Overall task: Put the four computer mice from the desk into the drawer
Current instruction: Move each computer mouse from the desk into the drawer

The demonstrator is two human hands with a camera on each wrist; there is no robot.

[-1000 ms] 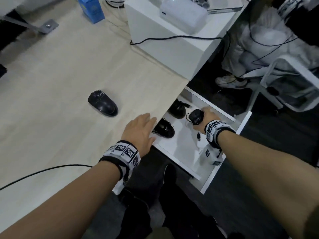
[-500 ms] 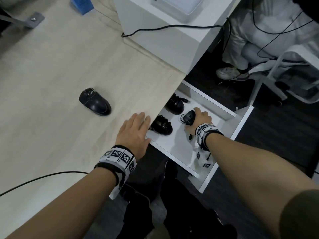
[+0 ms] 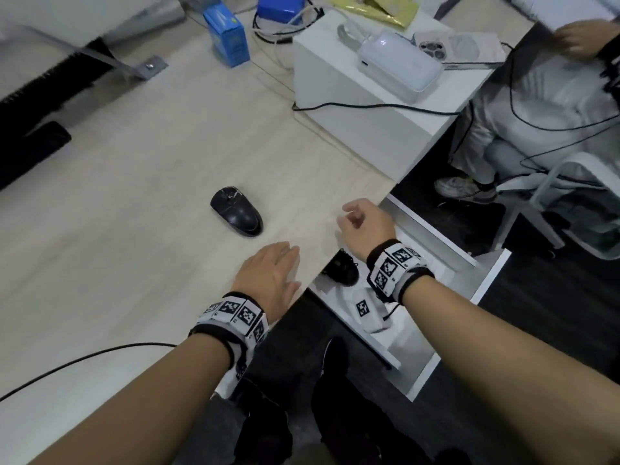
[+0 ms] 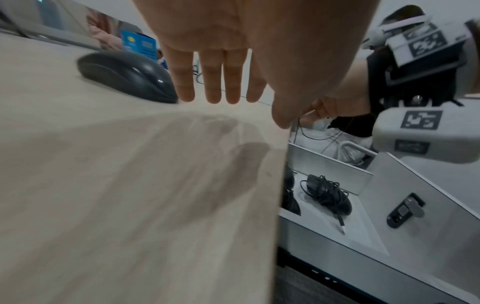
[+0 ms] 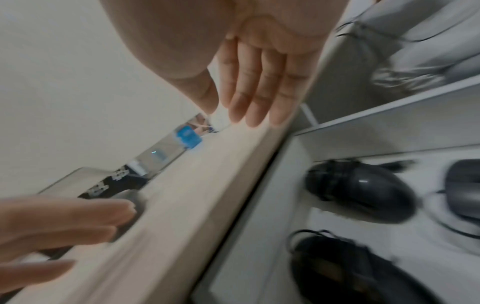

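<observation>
**One mouse on the desk, three in the open drawer**

While the left hand (image 3: 268, 273) lies flat near the front edge of the light wood desk (image 3: 117, 263), its fingers straight and close together and holding nothing, the right hand (image 3: 364, 223) hangs over the desk's corner above the open drawer (image 3: 436, 236), fingers loosely extended, thumb apart from them, also empty. Both wrists wear bands with black-and-white markers.

Just below the desk edge, the white drawer holds three black mice: in the right wrist view a corded mouse with its cable wrapped around it (image 5: 337, 273) lies nearest, a glossy wrapped mouse (image 5: 361, 193) sits beyond it, and a third mouse (image 5: 465, 189) lies beside that one, cut by the frame edge. The left wrist view shows one wrapped mouse with its plug trailing on the drawer floor.

Farther in on the desktop, the last black mouse (image 3: 236, 215) rests alone, beyond the left fingertips and apart from both hands.

Beyond it stand a blue box (image 3: 228, 35) and a white cabinet (image 3: 362, 129) with a white device (image 3: 399, 65) on top. A black cable (image 3: 84, 360) crosses the desk's near left.
</observation>
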